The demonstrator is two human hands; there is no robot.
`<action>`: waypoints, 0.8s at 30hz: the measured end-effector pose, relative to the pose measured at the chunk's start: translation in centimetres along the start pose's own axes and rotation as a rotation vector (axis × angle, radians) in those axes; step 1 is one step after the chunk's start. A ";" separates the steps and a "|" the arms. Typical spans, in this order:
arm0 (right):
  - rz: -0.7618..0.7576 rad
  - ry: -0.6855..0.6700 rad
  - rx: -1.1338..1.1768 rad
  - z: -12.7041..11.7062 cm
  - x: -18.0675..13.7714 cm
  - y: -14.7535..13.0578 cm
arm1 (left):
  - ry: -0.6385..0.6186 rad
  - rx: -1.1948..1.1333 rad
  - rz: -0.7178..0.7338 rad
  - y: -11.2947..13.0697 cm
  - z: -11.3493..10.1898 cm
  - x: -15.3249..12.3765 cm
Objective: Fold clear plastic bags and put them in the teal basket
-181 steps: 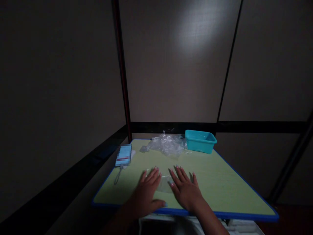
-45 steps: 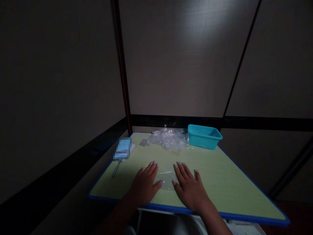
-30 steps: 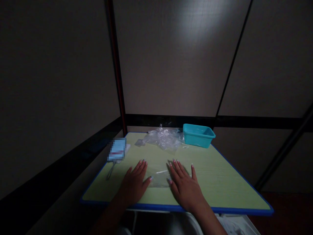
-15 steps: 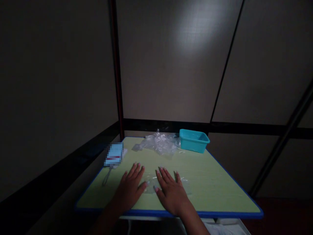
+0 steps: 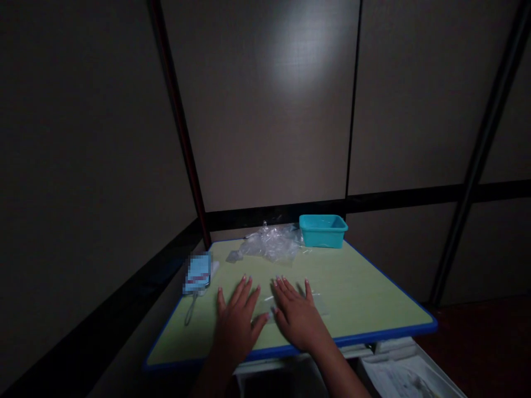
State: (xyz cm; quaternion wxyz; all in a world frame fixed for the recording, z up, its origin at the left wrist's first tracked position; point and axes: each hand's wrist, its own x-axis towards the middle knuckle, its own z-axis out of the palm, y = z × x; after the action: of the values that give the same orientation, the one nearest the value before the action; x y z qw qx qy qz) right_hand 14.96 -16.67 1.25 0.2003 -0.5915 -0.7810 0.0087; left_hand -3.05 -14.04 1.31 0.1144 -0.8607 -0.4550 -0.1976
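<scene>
Both of my hands lie flat, palms down, on a light green table (image 5: pixel 365 298) with a blue edge. My left hand (image 5: pixel 236 318) has its fingers spread, and its thumb reaches toward the right hand. My right hand (image 5: pixel 296 315) rests on a flat clear plastic bag (image 5: pixel 319 301) that lies under and between the hands. Neither hand grips anything.
A heap of crumpled clear plastic bags (image 5: pixel 269 246) lies at the table's far side, next to a teal plastic bin (image 5: pixel 323 229). A light blue card with a cord (image 5: pixel 198 272) lies near the left edge. Grey wall panels stand behind. White items (image 5: pixel 406 370) sit below the table, right.
My view has swung, so the table looks turned. Both hands stay flat on the clear bag and have shifted only slightly.
</scene>
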 end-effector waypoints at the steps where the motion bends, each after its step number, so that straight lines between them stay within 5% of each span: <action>1: 0.003 -0.007 -0.004 0.0 0.0 0.0 | 0.007 -0.017 0.045 0.8 0.1 0.1; 7: 0.019 -0.079 -0.013 0.1 0.3 0.1 | -0.118 -0.086 0.074 3.5 1.6 0.5; 12: 0.022 -0.183 -0.037 -0.1 0.2 1.5 | -0.228 -0.105 0.057 3.0 2.1 0.7; 24: 0.236 -0.158 -0.152 -1.8 -2.5 6.0 | -0.237 -0.076 -0.012 2.1 2.6 0.5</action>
State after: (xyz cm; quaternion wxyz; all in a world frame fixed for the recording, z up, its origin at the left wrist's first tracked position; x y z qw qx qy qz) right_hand 21.63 -17.58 0.64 0.0904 -0.6899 -0.7180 0.0196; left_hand -0.43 -13.84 -0.81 0.0261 -0.8791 -0.4626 -0.1122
